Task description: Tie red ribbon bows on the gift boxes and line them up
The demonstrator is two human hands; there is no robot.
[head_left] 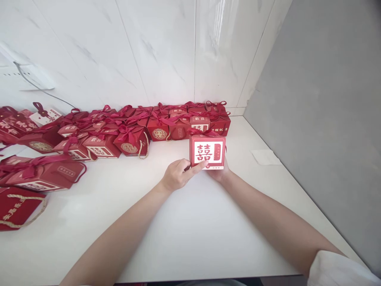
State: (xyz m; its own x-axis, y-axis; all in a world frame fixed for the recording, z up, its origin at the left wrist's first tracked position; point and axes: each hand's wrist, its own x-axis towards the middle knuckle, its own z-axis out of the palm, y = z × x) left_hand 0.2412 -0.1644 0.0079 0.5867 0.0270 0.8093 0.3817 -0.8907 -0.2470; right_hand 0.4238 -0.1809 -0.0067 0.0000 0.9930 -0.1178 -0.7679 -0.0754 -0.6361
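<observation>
A red gift box [218, 149] with a white front panel, a red double-character print and a dark red ribbon on top is held above the white table. My right hand [222, 173] grips it from below and behind, most of its fingers hidden by the box. At the box's lower left corner is my left hand [176, 174], its index finger laid across the front panel and its other fingers curled. Its thumb lies by the box's left edge; whether it reaches behind is hard to see.
Several similar ribboned boxes [159, 130] stand in rows along the tiled wall [166, 51]. More sit at the left, including one with a rope handle [18, 208]. A white paper piece [264, 157] lies at the right, near the grey wall [321, 103].
</observation>
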